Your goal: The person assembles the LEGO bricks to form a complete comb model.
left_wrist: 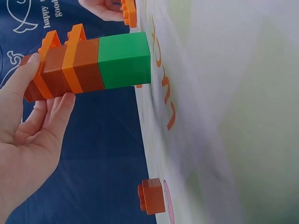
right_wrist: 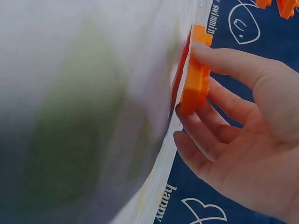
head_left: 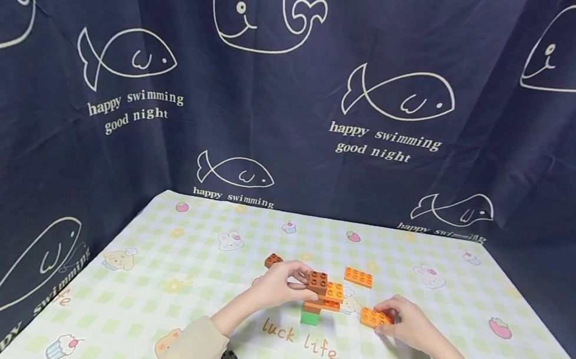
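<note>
A stack of toy building blocks stands upright on the tabletop, with a green block at the bottom. Brown blocks alternate above it with orange ones that jut out to the right, and a brown block tops it. My left hand grips the upper part of the stack from the left, thumb on one side and fingers on the other. To the right, my right hand pinches an orange eight-stud block between thumb and fingers, low over the cloth.
Behind the stack lies another orange block. A brown block sits past my left hand, partly hidden by it in the head view. The patterned tablecloth covers the table, and a dark blue curtain hangs around its back and sides.
</note>
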